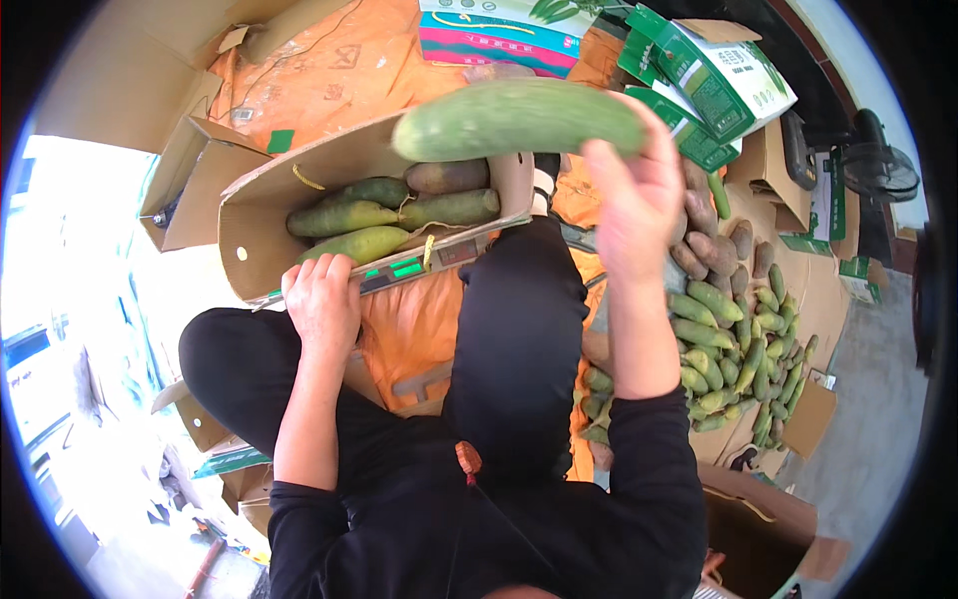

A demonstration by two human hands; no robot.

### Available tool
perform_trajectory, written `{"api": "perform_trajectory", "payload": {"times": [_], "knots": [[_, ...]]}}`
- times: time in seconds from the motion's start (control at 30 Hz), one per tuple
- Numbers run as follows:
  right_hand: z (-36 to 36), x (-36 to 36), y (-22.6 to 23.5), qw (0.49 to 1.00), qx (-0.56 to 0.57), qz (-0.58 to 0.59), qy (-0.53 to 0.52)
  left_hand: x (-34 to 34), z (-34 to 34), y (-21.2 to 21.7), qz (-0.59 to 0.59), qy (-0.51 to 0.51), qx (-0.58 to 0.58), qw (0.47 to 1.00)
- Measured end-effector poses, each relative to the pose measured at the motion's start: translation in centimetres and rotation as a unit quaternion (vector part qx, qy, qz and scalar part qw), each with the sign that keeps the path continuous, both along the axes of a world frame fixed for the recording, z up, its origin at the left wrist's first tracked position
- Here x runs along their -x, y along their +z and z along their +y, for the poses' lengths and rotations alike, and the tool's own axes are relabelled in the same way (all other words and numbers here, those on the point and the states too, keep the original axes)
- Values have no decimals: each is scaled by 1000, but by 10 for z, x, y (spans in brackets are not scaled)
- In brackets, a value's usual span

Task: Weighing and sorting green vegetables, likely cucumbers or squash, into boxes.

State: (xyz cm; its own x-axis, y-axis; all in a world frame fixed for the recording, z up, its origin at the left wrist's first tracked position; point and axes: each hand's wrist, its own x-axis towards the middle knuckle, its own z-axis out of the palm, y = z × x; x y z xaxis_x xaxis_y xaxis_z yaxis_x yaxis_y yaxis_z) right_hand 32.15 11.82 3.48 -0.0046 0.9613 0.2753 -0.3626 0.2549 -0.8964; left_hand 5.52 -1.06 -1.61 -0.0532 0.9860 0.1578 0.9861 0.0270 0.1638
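Note:
In the air past the right end of an open cardboard box (232, 225), my right hand (639, 195) grips one end of a big green radish (519, 118), held roughly level and slightly blurred. Several green radishes (344, 218) and a darker, brownish one (447, 177) lie inside the box. My left hand (324, 299) has its fingers curled over the box's near rim, at its left part. A yellow cord handle (429, 253) shows on the near wall.
On the right, a big pile of green radishes (743, 349) lies beside several reddish-brown roots (711, 252). Green-and-white cartons (728, 80) stand at the far right, near a black fan (878, 172). Orange sheeting (329, 75) covers the floor ahead. Another open box (753, 529) sits at lower right.

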Motion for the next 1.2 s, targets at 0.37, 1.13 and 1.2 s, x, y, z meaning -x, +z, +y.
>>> {"api": "perform_trajectory", "payload": {"times": [0.37, 1.13, 1.2], "knots": [[-36, -43, -125, 954, 144, -221, -143, -1, -3, -1, 23, -17, 30, 999], [-248, -132, -301, 754, 417, -495, -116, 23, -29, 85, -23, -34, 54, 998], [-256, -148, -306, 748, 416, -502, -124, 36, -27, 90, -29, -39, 64, 997]]}}
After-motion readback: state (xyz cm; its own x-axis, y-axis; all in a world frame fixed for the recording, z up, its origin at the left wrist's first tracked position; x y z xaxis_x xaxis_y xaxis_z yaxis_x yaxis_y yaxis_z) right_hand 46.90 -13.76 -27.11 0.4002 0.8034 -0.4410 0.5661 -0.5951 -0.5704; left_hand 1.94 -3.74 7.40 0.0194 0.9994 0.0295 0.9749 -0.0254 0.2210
